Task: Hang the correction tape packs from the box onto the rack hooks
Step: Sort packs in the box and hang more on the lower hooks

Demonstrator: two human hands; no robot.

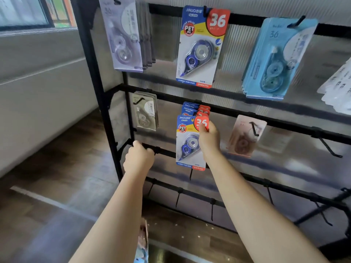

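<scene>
Right hand (208, 138) pinches the top right corner of a blue correction tape pack (189, 143), held upright against the middle row of the rack (247, 112), in front of matching packs (195, 109) on a hook there. Left hand (138, 158) curls round a lower black bar (163, 150).

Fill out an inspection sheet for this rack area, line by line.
Surface: black rack with hooks, wood floor below.
Job's things: blue pack at the middle hook, similar packs behind it; box not clearly seen.
Clutter: purple pack, light blue packs, pink pack hanging.
Grippers: right hand pinches the blue pack; left hand grips a rack bar.
Cables: nothing seen.
Surroundings: window at the upper left.
</scene>
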